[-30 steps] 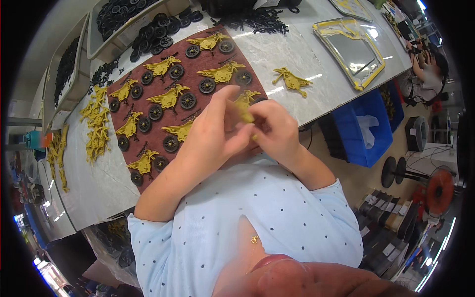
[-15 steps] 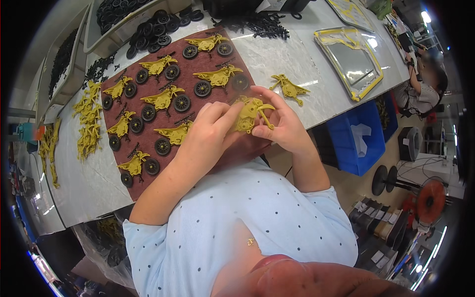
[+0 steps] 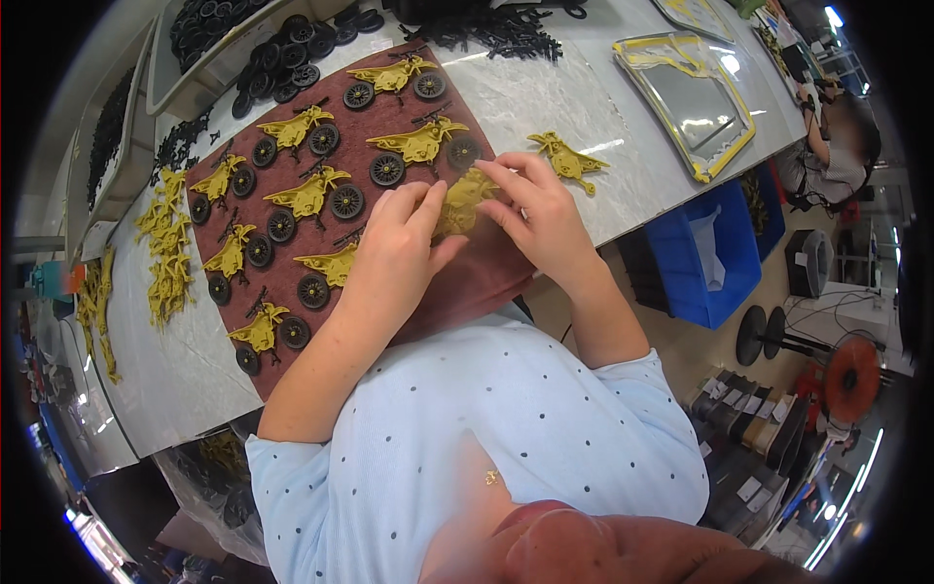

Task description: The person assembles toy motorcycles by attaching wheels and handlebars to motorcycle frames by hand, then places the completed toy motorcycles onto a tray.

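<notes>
Head view, held piece: a yellow motorbike body (image 3: 467, 201), blurred, sits between both hands above the right part of the red mat (image 3: 452, 292), close to the mat's right edge; whether it touches the cloth I can't tell from here.
Left hand (image 3: 401, 238): its fingertips meet the left side of that body, thumb lower down on the near side; I can't tell how firm this grip is, or if it is closed.
Right hand (image 3: 540, 214): its grip is closed on the body's right end, forefinger on the far side, thumb nearer the person.
Mat rows: yellow bikes (image 3: 306, 195) with black wheels (image 3: 387, 169) lie in rows from the mat's far edge to its near left corner.
Spare body: a single yellow body (image 3: 567, 164) lies on the counter (image 3: 199, 375), just beyond the mat's right edge.
Counter, left: a heap of yellow parts (image 3: 165, 253) runs alongside the mat's left edge.
Counter, far edge: loose black wheels (image 3: 282, 58) beside a grey bin (image 3: 209, 70), and a pile of small black parts (image 3: 501, 37) past the mat's far right corner.
Counter, right: a yellow-rimmed panel (image 3: 671, 44) lies flat.
Floor side: a blue crate (image 3: 735, 287) stands below the counter's near right edge; a co-worker (image 3: 827, 165) sits farther along.
</notes>
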A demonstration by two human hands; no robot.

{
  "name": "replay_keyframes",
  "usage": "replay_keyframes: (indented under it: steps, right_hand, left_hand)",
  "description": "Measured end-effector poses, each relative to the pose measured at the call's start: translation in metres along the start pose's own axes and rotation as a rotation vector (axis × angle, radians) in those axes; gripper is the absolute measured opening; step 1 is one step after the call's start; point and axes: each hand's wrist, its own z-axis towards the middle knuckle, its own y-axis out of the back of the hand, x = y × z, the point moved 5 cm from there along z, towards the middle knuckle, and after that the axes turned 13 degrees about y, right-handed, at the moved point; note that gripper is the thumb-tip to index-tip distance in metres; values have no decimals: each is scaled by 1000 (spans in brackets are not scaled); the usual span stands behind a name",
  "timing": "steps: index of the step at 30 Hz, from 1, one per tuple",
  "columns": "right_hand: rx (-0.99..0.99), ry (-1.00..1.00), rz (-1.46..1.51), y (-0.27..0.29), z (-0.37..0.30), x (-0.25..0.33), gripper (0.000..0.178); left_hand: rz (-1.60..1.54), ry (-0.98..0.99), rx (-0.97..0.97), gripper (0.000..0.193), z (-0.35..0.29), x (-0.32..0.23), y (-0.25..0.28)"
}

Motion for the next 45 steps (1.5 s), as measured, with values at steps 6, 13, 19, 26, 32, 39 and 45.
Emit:
replay_keyframes:
  steps: [6,13,19,26,32,39,45]
  right_hand:
    - [-15,-32,-78,2,-3,5,36]
    - [-11,-69,-102,-5,-11,-4,33]
    - [-39,-20,-164,-5,-8,-5,35]
    - [-25,-50,-126,-9,-6,-7,36]
    - [-11,-53,-116,-8,-4,-8,35]
    - [56,-133,-55,-9,-5,-17,35]
    - [54,-150,-3,-9,-3,-16,35]
  left_hand:
    - [137,1,-11,46,-2,0,-5]
    - [181,-31,-22,40,-4,1,-11]
    - [159,-11,-27,40,-4,1,-14]
    - [213,-11,-38,39,-5,-1,-12]
    - [271,-12,-36,37,-5,-6,-11]
    - [285,-16,-2,39,-5,-8,-14]
    - [228,-19,-40,40,-7,-3,-20]
